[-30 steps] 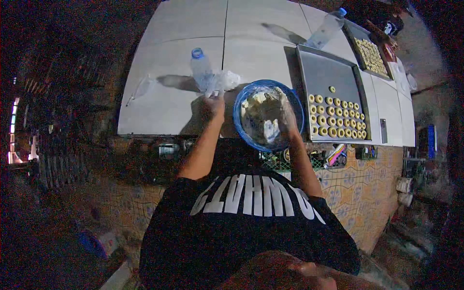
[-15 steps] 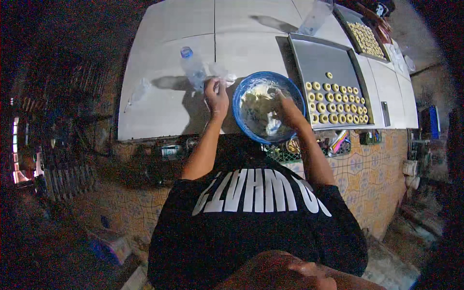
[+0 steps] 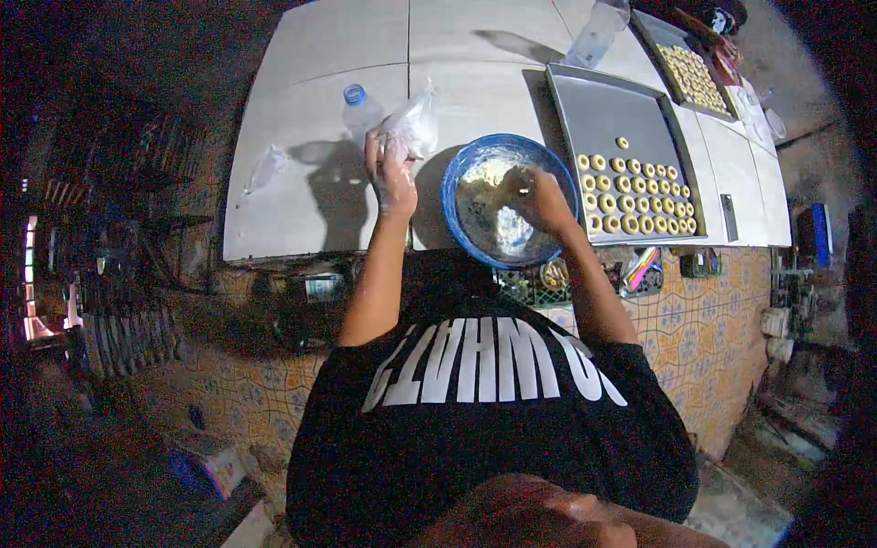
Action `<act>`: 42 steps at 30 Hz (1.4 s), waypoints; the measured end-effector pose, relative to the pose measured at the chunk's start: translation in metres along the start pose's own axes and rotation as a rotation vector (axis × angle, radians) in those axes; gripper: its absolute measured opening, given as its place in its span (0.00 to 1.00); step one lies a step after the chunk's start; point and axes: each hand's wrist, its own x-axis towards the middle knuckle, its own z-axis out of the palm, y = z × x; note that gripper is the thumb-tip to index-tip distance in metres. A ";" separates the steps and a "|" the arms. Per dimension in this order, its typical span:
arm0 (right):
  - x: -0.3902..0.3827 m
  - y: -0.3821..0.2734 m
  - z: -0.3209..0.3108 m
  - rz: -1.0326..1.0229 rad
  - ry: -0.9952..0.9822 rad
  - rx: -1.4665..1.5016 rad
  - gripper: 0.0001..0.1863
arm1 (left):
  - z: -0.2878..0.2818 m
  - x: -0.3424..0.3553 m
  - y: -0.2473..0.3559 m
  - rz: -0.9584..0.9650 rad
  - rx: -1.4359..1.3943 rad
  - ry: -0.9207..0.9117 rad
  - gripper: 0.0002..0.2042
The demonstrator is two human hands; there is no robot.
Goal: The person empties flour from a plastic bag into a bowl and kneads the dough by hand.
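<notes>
My left hand grips a clear plastic bag with white contents, held up over the table just left of the bowl. Behind it, partly covered, a clear bottle with a blue cap stands on the table. My right hand reaches into a blue bowl, its fingers curled together above pale flour or dough. Whatever lies between those fingers is too small to make out.
Right of the bowl sits a metal tray with rows of ring-shaped dough pieces. A second filled tray lies beyond, near another bottle. A dark flat object rests by the right edge; crumpled plastic lies left.
My left hand has shifted slightly left and lifted the plastic bag, which now stands up more fully. In the bowl, my right hand's fingers have curled in and drawn up a little.
</notes>
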 end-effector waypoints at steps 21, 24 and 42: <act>-0.010 -0.013 0.009 0.289 0.164 1.452 0.19 | 0.042 -0.016 0.011 -0.270 0.103 -0.308 0.18; -0.011 0.024 0.031 0.497 0.115 1.702 0.26 | 0.063 -0.015 0.049 -0.069 0.514 -0.474 0.18; -0.022 0.024 0.030 0.675 0.346 1.690 0.15 | 0.120 -0.011 0.090 0.816 1.210 -1.000 0.16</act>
